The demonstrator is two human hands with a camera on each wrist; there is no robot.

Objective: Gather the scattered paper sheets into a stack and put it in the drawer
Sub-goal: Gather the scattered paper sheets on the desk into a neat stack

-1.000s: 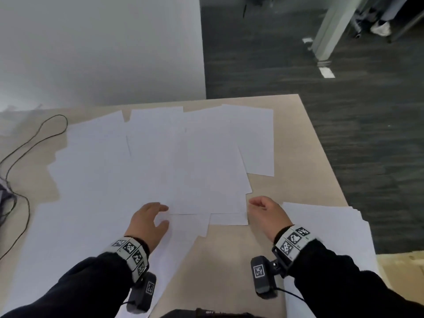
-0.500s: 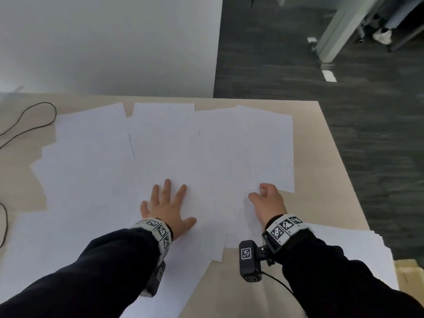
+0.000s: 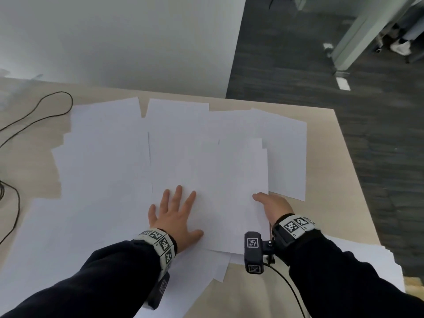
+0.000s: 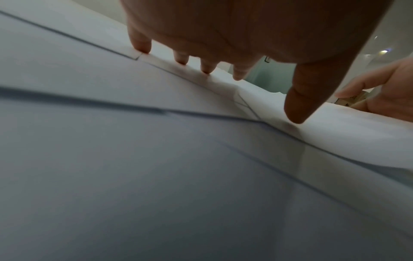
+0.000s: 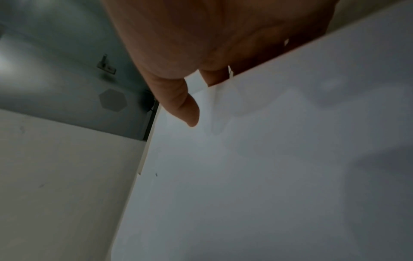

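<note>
Several white paper sheets point(image 3: 119, 157) lie overlapping across the beige table point(image 3: 328, 157). My left hand point(image 3: 176, 214) lies flat on them with fingers spread, its fingertips point(image 4: 143, 46) pressing the paper. My right hand point(image 3: 271, 203) holds the right edge of the top sheets point(image 3: 241, 180). In the right wrist view its thumb point(image 5: 187, 109) is on top of the sheet point(image 5: 268, 159) and the fingers go under the edge. The drawer is not in view.
A second pile of white sheets point(image 3: 371, 255) sits at the table's near right corner, under my right forearm. A thin black cable point(image 3: 46, 115) loops on the left. A white wall point(image 3: 114, 42) stands behind the table, with dark carpet point(image 3: 367, 134) past its right edge.
Both hands moved forward onto the sheets. The left hand went from curled at a sheet's near edge to flat and spread. The right hand's thumb now lies over the sheets' right edge.
</note>
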